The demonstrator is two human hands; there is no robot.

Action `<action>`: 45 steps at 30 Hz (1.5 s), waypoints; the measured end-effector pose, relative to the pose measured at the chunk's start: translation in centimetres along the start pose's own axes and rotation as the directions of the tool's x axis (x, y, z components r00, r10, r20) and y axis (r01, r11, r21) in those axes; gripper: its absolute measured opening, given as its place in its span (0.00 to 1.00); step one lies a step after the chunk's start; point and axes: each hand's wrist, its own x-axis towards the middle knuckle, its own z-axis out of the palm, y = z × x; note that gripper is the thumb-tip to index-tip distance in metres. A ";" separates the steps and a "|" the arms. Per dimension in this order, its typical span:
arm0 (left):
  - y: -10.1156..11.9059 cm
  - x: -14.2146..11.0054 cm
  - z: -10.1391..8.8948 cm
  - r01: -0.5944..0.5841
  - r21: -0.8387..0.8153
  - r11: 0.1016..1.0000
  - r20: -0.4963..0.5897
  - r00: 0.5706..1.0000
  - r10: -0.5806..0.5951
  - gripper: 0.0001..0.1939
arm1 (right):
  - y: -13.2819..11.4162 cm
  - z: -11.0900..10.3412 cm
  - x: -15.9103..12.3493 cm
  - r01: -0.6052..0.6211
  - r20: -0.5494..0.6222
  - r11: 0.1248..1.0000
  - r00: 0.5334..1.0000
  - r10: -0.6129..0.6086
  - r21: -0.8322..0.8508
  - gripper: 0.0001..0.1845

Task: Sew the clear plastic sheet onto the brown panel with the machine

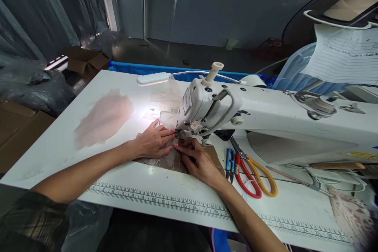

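We see sheer fabric (171, 161), thin, see-through, lightly creased, at presser foot (179, 134) of sewing machine (265, 112). Left hand (154, 141) nearly flat, fingers extended, resting on fabric. Right hand (201, 161) half-curled, fingertips at fabric near foot — whether pinching, we cannot tell. Near edge of table (59, 149) carries ruler (165, 201). Open room left, around pinkish patch (104, 118) — right side tighter, blue snips (230, 160) beside scissors (248, 182).

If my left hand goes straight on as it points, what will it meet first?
Your left hand would probably meet the metal presser foot under the machine head; any gap in depth is unclear.
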 end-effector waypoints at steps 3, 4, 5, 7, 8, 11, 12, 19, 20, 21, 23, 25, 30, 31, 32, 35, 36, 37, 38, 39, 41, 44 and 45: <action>0.2 0.1 -0.1 -0.013 0.039 0.999 -0.031 0.999 0.014 0.19 | 0.0 0.0 0.0 -0.003 -0.002 1.000 1.000 0.003 0.001 0.20; 0.3 0.1 -0.1 -0.016 0.057 0.998 -0.052 0.998 0.019 0.18 | 0.0 -0.1 0.0 -0.001 -0.003 1.000 1.000 0.001 0.002 0.20; 0.3 0.1 -0.1 -0.022 0.071 0.997 -0.075 0.997 0.028 0.17 | 0.0 -0.1 -0.1 0.000 -0.003 1.000 1.000 0.000 0.002 0.20; 0.4 0.2 0.0 -0.048 0.084 0.995 -0.114 0.992 0.057 0.14 | 0.0 -0.1 -0.1 0.002 -0.004 1.000 1.000 -0.002 -0.001 0.20; 0.5 0.2 0.1 -0.066 0.084 0.994 -0.130 0.988 0.077 0.13 | 0.0 -0.1 -0.2 0.003 -0.002 1.000 1.000 -0.003 -0.007 0.20; 0.4 0.3 0.2 -0.098 0.081 0.992 -0.151 0.983 0.109 0.12 | 0.3 0.1 -0.3 0.011 0.006 1.000 1.000 -0.011 -0.025 0.20; 0.4 0.3 0.2 -0.093 0.079 0.992 -0.152 0.983 0.105 0.12 | 0.4 0.2 -0.3 0.013 0.009 0.999 1.000 -0.013 -0.031 0.20; 0.3 0.2 0.0 -0.065 0.080 0.995 -0.122 0.990 0.074 0.14 | 0.6 0.6 -0.4 0.018 -0.020 0.995 1.000 -0.021 -0.103 0.20; 0.3 0.2 0.0 -0.058 0.086 0.995 -0.117 0.991 0.068 0.14 | 0.5 0.6 -0.4 0.023 -0.023 0.993 0.999 -0.026 -0.115 0.20; 0.3 0.3 -0.1 -0.052 0.093 0.994 -0.110 0.992 0.062 0.14 | 0.5 0.6 -0.4 0.028 -0.026 0.991 0.999 -0.031 -0.128 0.21; 0.5 0.4 -0.2 -0.039 0.105 0.994 -0.091 0.995 0.049 0.15 | 0.4 0.7 -0.3 0.040 -0.032 0.987 0.998 -0.045 -0.154 0.21; 0.7 0.5 -0.2 -0.014 0.119 0.993 -0.072 0.997 0.023 0.15 | 0.4 0.7 -0.1 0.051 -0.041 0.982 0.997 -0.059 -0.179 0.21; 1.4 0.9 0.1 0.069 0.176 0.982 -0.054 0.997 -0.061 0.15 | 0.2 0.7 0.4 0.067 -0.042 0.967 0.996 -0.079 -0.244 0.21; 1.5 1.0 0.1 0.080 0.193 0.978 -0.056 0.996 -0.071 0.16 | 0.2 0.7 0.5 0.066 -0.040 0.967 0.996 -0.079 -0.245 0.21; 1.6 1.0 0.2 0.093 0.212 0.973 -0.059 0.995 -0.082 0.16 | 0.2 0.6 0.5 0.064 -0.041 0.970 0.996 -0.076 -0.236 0.21; 1.7 1.3 0.2 0.132 0.257 0.957 -0.074 0.990 -0.116 0.17 | 0.1 0.0 0.3 0.018 -0.083 0.990 0.996 -0.029 -0.140 0.21; 1.7 1.4 0.1 0.141 0.265 0.954 -0.076 0.989 -0.125 0.17 | 0.1 -0.3 0.2 -0.013 -0.108 0.995 0.994 0.002 -0.099 0.21; 1.8 1.5 0.1 0.150 0.270 0.951 -0.077 0.988 -0.134 0.16 | 0.1 -0.5 0.2 -0.050 -0.132 0.997 0.990 0.041 -0.061 0.20; 1.7 1.5 0.0 0.156 0.272 0.950 -0.079 0.987 -0.140 0.16 | 0.1 -0.7 0.1 -0.089 -0.153 0.996 0.985 0.083 -0.028 0.20; 1.7 1.6 0.0 0.162 0.272 0.949 -0.084 0.986 -0.144 0.16 | 0.2 -0.8 0.1 -0.125 -0.167 0.992 0.978 0.123 -0.002 0.19; 1.6 1.6 0.0 0.178 0.270 0.946 -0.106 0.982 -0.155 0.15 | 0.3 -0.9 0.2 -0.184 -0.173 0.983 0.967 0.186 0.029 0.17; 1.2 1.7 -0.2 0.198 0.261 0.945 -0.162 0.974 -0.160 0.15 | 0.7 -0.8 0.4 -0.239 -0.182 0.971 0.954 0.239 0.026 0.14; 1.0 1.7 -0.4 0.197 0.252 0.947 -0.182 0.971 -0.153 0.15 | 0.9 -0.8 0.4 -0.249 -0.192 0.968 0.950 0.247 0.017 0.13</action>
